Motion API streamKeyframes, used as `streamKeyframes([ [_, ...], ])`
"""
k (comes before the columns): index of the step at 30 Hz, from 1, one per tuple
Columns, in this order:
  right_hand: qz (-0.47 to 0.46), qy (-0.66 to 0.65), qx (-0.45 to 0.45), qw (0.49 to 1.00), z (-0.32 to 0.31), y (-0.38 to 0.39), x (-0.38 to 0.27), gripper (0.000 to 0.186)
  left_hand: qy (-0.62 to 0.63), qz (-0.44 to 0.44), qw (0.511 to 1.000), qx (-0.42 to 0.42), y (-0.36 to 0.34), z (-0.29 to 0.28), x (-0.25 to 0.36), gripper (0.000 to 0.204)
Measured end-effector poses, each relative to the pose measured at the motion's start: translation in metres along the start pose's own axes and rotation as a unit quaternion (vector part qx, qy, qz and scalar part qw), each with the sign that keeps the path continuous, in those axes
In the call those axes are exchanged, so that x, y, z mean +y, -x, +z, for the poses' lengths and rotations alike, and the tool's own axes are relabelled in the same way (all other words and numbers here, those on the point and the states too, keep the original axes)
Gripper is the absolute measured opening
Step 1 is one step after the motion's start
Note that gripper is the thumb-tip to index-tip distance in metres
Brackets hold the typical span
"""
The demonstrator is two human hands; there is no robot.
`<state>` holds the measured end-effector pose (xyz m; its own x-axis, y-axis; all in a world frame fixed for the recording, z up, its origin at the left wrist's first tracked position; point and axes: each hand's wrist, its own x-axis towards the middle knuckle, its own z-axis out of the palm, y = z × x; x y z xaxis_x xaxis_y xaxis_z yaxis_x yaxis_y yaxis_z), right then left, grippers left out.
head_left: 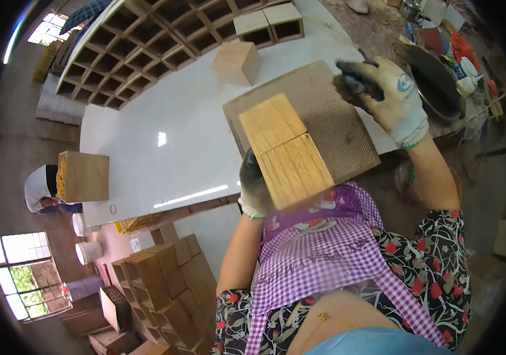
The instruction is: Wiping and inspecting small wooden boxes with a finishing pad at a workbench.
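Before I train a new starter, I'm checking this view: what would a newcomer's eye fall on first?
Probably the seamed, light wooden piece at the centre, with the gloved left hand at its left edge. Then the gloved right hand, apart to its right, and the rows of open wooden boxes at upper left.

Single head-worn fisheye view, looking down from close range; glossy white flat worktop (140,163) left to upper centre, purple-and-white checked cloth apron (318,254) lower centre.
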<state>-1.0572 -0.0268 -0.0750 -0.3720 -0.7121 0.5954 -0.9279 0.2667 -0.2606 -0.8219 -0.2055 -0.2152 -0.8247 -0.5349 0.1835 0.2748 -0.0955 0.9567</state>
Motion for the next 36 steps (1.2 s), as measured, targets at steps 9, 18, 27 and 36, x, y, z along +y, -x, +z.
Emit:
streamKeyframes([
  [9, 0.003, 0.046, -0.397, 0.917, 0.019, 0.021, -0.030, 0.034, -0.332, 0.073, 0.940, -0.004, 0.005, 0.004, -0.018, 0.036],
  [18, -0.085, 0.100, -0.483, 0.866, 0.044, -0.016, -0.068, 0.039, -0.219, 0.034, 0.975, -0.009, 0.006, 0.004, -0.005, 0.038],
  [27, -0.096, 0.161, -0.420, 0.888, 0.053, -0.016, -0.057, 0.022, -0.264, 0.056, 0.963, 0.022, 0.011, -0.003, -0.012, 0.036],
  [36, 0.076, 0.060, -0.333, 0.938, 0.048, 0.031, 0.010, 0.042, -0.234, 0.068, 0.970, -0.005, 0.011, -0.006, -0.016, 0.037],
])
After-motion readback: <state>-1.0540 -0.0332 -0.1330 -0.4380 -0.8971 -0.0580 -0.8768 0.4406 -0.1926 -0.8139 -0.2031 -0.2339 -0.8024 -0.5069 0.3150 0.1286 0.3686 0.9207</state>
